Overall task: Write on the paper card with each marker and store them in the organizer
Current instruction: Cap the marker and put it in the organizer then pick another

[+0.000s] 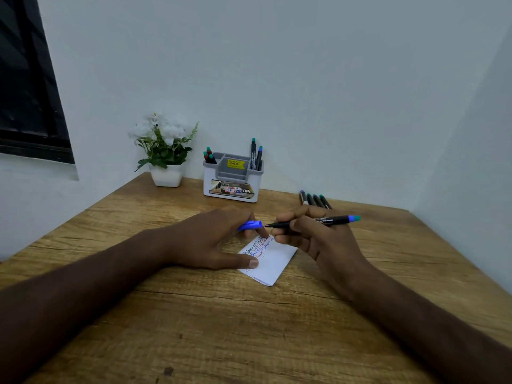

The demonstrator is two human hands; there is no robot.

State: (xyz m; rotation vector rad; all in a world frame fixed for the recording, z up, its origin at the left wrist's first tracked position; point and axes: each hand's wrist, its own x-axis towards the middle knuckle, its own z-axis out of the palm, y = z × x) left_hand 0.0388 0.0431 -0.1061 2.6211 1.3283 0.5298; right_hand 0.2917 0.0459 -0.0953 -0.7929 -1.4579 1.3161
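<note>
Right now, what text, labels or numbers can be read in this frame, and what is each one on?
"49 00": yellow price sticker inside the organizer.
"42": small tag on the organizer's front label.
"OPE", cut off: same front label.
Handwriting on the paper card: illegible.
Print on the marker barrel: too small.

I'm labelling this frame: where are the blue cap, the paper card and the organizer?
blue cap [250,225]: head view, on its clip side, held in the left hand.
paper card [274,263]: head view, on its blank lower part.
organizer [231,187]: head view, on its white front wall.
</note>
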